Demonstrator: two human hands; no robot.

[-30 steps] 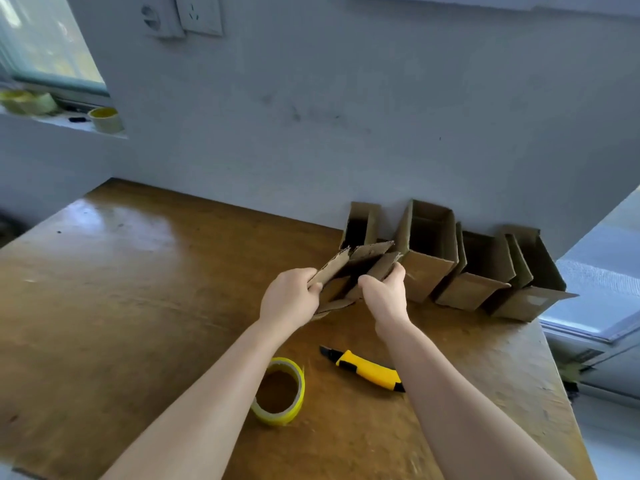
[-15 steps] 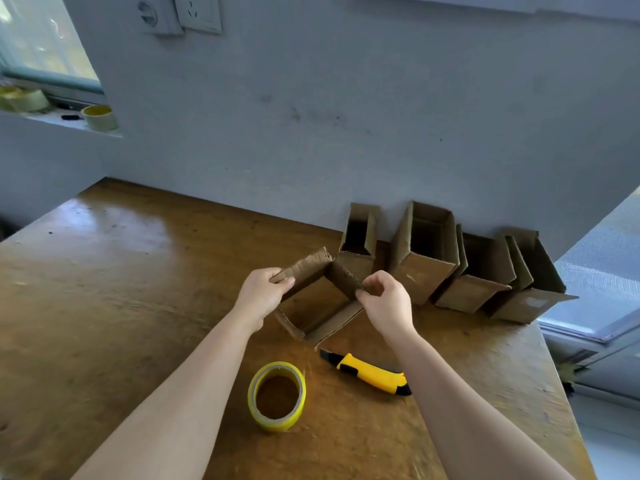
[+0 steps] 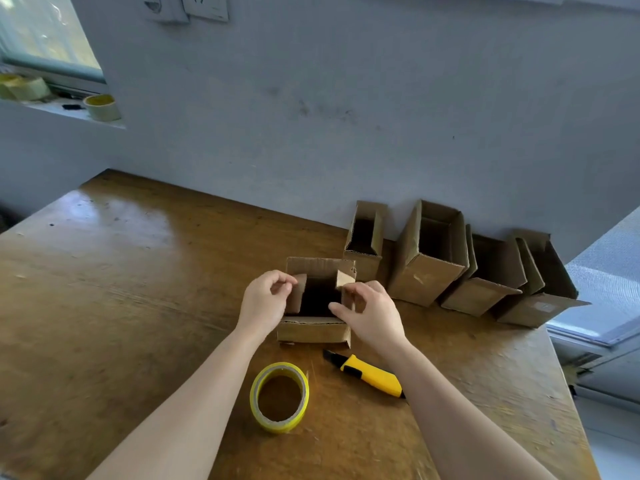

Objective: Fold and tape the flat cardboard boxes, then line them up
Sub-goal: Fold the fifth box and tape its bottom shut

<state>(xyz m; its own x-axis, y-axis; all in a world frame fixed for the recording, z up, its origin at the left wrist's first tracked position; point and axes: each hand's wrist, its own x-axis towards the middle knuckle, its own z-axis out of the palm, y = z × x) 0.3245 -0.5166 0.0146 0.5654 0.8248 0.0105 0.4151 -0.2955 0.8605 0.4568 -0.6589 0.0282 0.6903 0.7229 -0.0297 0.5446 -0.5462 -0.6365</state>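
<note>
A small brown cardboard box [image 3: 313, 330] stands opened into a square on the wooden table [image 3: 121, 289], its open end up. My left hand [image 3: 265, 299] pinches its left flap. My right hand [image 3: 372, 315] holds the right flap, fingers curled over it. Both side flaps lean inward over the dark opening. Several folded boxes [image 3: 429, 254] stand in a row against the wall at the right. A yellow tape roll [image 3: 280, 397] lies just in front of the box, between my forearms. A yellow utility knife [image 3: 369, 375] lies beside it.
The grey wall runs directly behind the row of boxes. The table's right edge [image 3: 561, 375] drops off past the last box. A window sill [image 3: 62, 110] at upper left holds more tape rolls.
The flattened box has been opened into a square tube and set down on the table. Both hands shifted from its outer edges to the two side flaps.
</note>
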